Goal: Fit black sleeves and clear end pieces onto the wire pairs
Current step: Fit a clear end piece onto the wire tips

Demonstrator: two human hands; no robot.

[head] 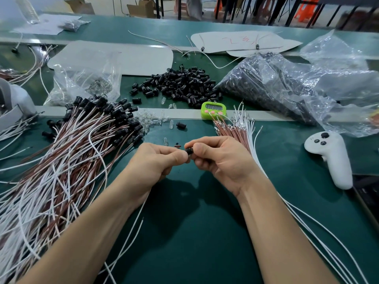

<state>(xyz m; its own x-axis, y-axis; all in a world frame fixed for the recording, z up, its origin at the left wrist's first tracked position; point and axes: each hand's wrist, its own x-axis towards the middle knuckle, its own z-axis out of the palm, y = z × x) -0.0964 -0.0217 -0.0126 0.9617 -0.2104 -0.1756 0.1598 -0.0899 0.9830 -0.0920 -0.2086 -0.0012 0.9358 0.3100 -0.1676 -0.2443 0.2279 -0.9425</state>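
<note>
Lying at the left of the green surface (194,232) is a heap of sleeved wire pairs (61,160); in the middle the left grip (155,160) and right grip (221,158) both pinch one black sleeve (189,151) just above the surface, with bare wires (235,130) fanned out at right

Matt green tabletop (184,232), glossy crinkled plastic bag (287,85), black sleeves (180,83) seemingly smooth plastic.

Left hand (155,160), right hand (221,158), forearms (86,232) seemingly bare
</note>
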